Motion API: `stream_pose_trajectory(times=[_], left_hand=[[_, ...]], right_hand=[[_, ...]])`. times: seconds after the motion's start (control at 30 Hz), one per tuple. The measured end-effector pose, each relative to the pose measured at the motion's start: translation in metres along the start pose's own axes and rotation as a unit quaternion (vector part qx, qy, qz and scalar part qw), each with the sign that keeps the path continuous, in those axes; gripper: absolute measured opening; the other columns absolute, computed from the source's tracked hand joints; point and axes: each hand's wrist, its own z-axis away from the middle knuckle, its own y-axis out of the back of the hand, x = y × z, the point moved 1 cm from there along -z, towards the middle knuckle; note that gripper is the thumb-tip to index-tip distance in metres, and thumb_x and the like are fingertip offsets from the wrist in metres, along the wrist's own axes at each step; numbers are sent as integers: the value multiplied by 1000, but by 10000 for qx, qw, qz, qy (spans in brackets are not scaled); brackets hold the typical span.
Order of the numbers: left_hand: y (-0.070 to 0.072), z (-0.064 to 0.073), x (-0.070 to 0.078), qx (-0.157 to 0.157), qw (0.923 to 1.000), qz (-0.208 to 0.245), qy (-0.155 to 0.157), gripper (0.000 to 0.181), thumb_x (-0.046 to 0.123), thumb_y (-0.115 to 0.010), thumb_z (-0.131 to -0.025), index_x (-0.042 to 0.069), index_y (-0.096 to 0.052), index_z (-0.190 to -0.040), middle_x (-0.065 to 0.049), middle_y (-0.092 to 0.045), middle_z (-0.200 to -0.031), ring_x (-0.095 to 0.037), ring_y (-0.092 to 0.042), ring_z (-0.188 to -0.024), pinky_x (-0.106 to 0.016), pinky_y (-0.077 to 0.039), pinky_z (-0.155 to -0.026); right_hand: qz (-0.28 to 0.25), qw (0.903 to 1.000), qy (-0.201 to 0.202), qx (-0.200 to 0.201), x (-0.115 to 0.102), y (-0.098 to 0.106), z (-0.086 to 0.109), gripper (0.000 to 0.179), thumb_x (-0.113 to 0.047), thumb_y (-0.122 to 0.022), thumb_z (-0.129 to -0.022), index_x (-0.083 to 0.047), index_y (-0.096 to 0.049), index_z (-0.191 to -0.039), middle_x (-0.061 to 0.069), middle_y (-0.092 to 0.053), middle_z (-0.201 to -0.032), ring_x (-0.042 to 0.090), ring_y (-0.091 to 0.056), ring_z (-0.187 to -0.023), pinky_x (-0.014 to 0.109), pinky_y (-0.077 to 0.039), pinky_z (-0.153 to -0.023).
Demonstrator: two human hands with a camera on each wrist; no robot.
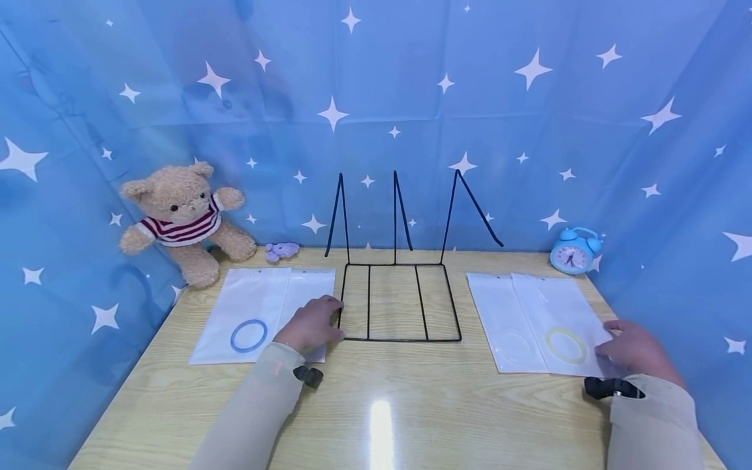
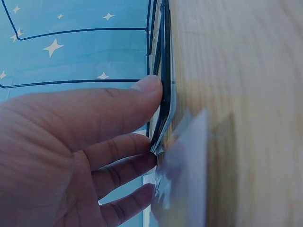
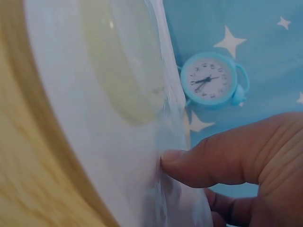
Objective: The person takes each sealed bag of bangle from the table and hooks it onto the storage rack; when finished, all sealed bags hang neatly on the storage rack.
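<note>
A black wire rack [image 1: 397, 340] with several upright prongs stands mid-table. My left hand [image 1: 313, 323] holds the left side of its base; in the left wrist view the thumb [image 2: 150, 87] and fingertips meet the black wire [image 2: 165, 94]. Under that hand lies a white plastic bag [image 1: 311, 287], partly hidden, beside a white bag with a blue ring [image 1: 233, 337]. At the right, my right hand [image 1: 637, 352] pinches the edge of a white bag with a yellow ring [image 1: 549, 348]. In the right wrist view the thumb [image 3: 177, 161] presses the bag's face. A paler-ringed bag [image 1: 491, 307] lies alongside.
A teddy bear [image 1: 188, 228] in a striped shirt sits at the back left, near a small purple toy [image 1: 282, 251]. A blue alarm clock [image 1: 572, 253] stands at the back right. A blue starry curtain [image 1: 388, 65] encloses the wooden table [image 1: 446, 411].
</note>
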Motion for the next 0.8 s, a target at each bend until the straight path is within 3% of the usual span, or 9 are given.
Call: stream_pose_trajectory(times=[0.4,0.73,0.8], left_hand=[[1,1,2,7,10000,21,-26,70,30,-82,-93,9,-54,-154,-12,-51,-158,-37,-47,-147,-65,-37,-118],[1,0,0,18,10000,-11,-27,71,31,-82,-94,9,-54,-154,-12,-51,-159,-37,-47,-147,-64,-38,-118],[1,0,0,7,10000,-8,-23,71,31,-82,-93,9,-53,-155,-12,-51,-159,-37,-47,-147,-63,-38,-118]], right_hand=[[-206,9996,127,137,-4,-3,1,87,-10,-70,-93,7,-20,-163,47,-16,-158,62,-32,-130,76,-42,-98],[-354,9988,289,-182,-8,0,6,74,-10,-64,-95,3,-32,-160,46,-8,-161,62,-25,-130,78,-38,-98],[-371,9985,350,-218,-8,1,7,72,-9,-62,-95,4,-33,-160,46,-9,-161,62,-26,-127,74,-42,-94]])
